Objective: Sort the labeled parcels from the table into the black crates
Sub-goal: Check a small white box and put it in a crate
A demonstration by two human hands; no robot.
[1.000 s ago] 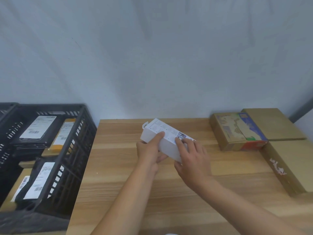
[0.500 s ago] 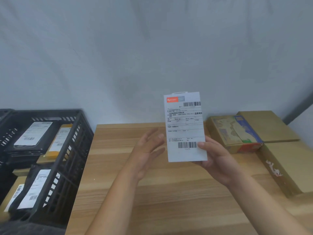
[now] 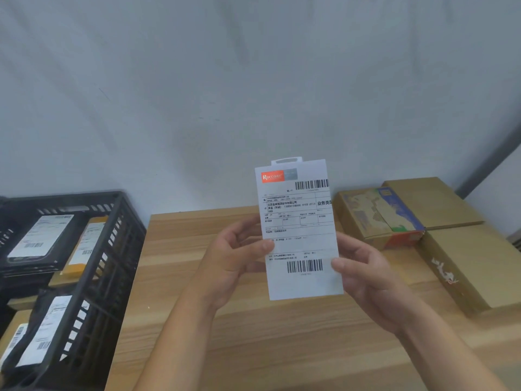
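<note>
Parcel (image 3: pixel 298 230) label reads "Rocco", held upright by left hand (image 3: pixel 236 249), right hand (image 3: pixel 363 266)

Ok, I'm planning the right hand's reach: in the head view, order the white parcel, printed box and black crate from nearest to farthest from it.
1. white parcel: pinched by the right hand.
2. printed box: on the table, just right of it.
3. black crate: far left, beside the table.
</note>
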